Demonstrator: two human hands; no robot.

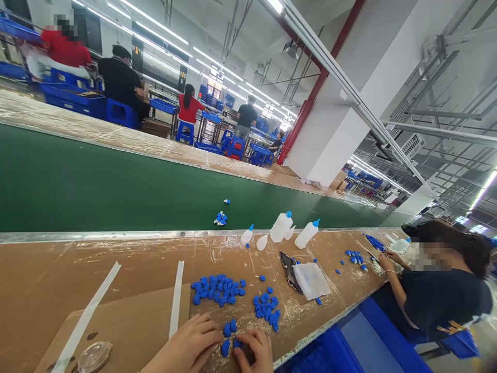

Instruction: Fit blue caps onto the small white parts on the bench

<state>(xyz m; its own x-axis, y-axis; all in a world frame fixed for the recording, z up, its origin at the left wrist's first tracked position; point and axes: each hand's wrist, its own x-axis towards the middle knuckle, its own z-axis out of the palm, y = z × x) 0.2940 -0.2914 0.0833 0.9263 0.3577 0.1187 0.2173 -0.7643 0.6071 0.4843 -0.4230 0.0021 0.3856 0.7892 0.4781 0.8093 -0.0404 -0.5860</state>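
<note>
Right hand (254, 353) curled, fingertips pinching a blue plastic cap (237, 343) on the cardboard-topped desk (116, 259); left hand (182, 346) loose and empty, just beside a few more caps (228, 328). Two heaps of caps (217, 289) farther on, then white plastic bottles (281, 228) at the far edge, before a green conveyor belt (116, 176).

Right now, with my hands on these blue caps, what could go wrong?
Loose blue caps lie right by your right hand and might get pushed off the bench edge into the blue crate below. Your left hand could also knock the clear round dish nearby.
</note>
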